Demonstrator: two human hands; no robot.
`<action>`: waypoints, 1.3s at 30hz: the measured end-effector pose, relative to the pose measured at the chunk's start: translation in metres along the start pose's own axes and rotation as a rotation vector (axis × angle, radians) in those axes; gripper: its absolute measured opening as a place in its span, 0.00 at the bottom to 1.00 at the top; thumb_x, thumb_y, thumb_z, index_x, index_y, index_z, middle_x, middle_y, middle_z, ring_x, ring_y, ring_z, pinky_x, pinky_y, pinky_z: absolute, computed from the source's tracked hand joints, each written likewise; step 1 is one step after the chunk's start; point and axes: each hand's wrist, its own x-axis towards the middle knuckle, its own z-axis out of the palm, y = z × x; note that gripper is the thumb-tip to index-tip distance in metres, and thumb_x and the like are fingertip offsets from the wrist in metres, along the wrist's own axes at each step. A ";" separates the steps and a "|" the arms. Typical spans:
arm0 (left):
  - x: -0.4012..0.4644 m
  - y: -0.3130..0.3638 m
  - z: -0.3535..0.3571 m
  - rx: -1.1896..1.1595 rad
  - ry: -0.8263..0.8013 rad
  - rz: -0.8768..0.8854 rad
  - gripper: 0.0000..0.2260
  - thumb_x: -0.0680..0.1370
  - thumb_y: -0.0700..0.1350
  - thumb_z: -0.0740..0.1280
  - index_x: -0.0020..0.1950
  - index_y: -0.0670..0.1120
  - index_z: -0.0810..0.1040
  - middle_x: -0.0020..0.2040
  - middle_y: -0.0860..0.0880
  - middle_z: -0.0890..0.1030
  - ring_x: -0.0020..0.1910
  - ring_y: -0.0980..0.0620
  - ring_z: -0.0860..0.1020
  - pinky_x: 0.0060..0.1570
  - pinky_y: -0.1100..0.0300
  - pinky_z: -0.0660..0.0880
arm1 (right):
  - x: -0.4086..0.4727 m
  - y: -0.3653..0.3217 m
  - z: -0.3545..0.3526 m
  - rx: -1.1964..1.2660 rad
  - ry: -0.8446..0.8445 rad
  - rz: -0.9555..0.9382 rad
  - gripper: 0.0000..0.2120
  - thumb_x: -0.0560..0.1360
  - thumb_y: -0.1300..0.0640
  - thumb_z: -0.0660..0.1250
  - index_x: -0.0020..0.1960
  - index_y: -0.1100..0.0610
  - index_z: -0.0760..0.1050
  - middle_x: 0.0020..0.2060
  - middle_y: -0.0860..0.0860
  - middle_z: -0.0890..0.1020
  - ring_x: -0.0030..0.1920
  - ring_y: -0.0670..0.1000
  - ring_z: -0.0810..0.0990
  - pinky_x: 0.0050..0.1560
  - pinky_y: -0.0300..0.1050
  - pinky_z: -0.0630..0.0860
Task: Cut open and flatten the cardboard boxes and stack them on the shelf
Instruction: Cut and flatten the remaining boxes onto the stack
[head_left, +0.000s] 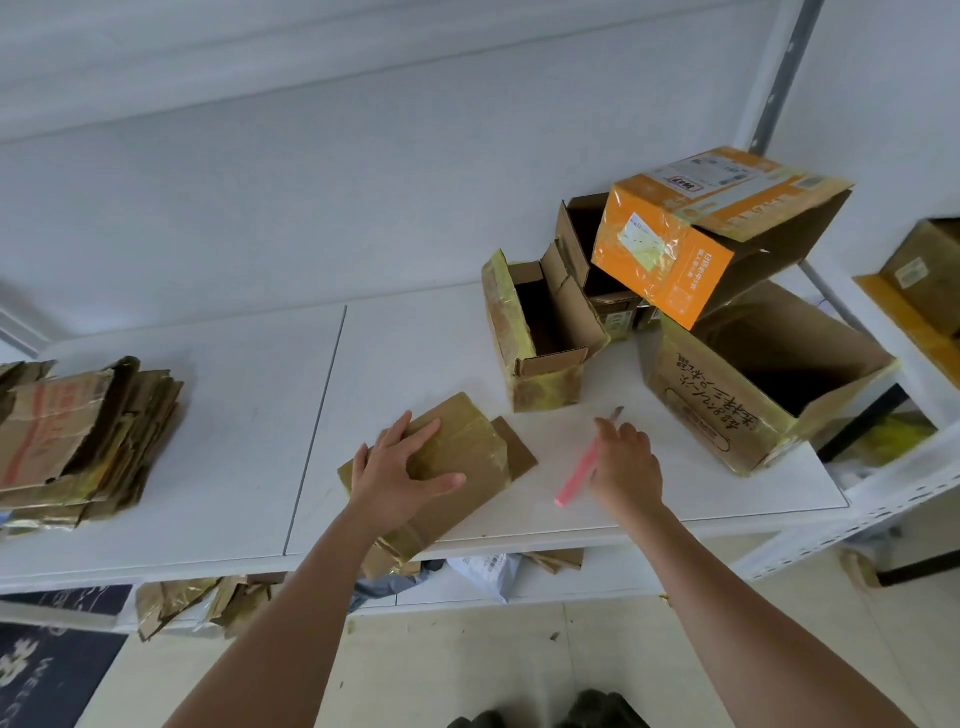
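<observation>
Leftmost, one stack of flattened boxes (78, 441) on the white shelf (249, 415). Left hand (400, 467) presses, fingers spread, on one flattened taped box (467, 457). Right hand (626, 462) grips one pink cutter (576, 475). Four open boxes (540, 332) stand right. White wall behind.

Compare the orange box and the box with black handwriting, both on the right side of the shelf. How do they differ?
The orange box is bright orange with printed labels; the handwritten box is plain brown with marker writing. The orange box sits tilted on top of other boxes, while the handwritten box rests on the shelf itself. The orange box looks smaller than the handwritten box. Both are open and not yet flattened.
</observation>
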 end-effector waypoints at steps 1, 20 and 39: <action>-0.001 0.001 0.000 0.030 0.007 -0.020 0.36 0.69 0.70 0.67 0.75 0.67 0.58 0.80 0.57 0.52 0.78 0.53 0.52 0.75 0.48 0.42 | -0.002 -0.005 0.000 0.004 -0.006 0.014 0.32 0.75 0.56 0.69 0.75 0.55 0.61 0.67 0.58 0.70 0.67 0.58 0.68 0.63 0.51 0.73; -0.035 -0.057 -0.038 -0.637 0.090 -0.476 0.07 0.73 0.51 0.76 0.44 0.52 0.80 0.42 0.48 0.85 0.40 0.47 0.85 0.43 0.50 0.83 | -0.054 -0.188 0.038 0.431 -0.264 -0.409 0.49 0.72 0.38 0.71 0.80 0.53 0.48 0.72 0.54 0.68 0.70 0.55 0.69 0.69 0.51 0.69; -0.030 -0.066 -0.037 -0.774 0.085 -0.493 0.04 0.72 0.43 0.76 0.40 0.51 0.84 0.37 0.49 0.86 0.36 0.47 0.85 0.43 0.49 0.83 | -0.043 -0.182 0.038 0.582 -0.350 -0.319 0.49 0.66 0.52 0.76 0.80 0.45 0.53 0.57 0.44 0.79 0.51 0.41 0.79 0.48 0.34 0.77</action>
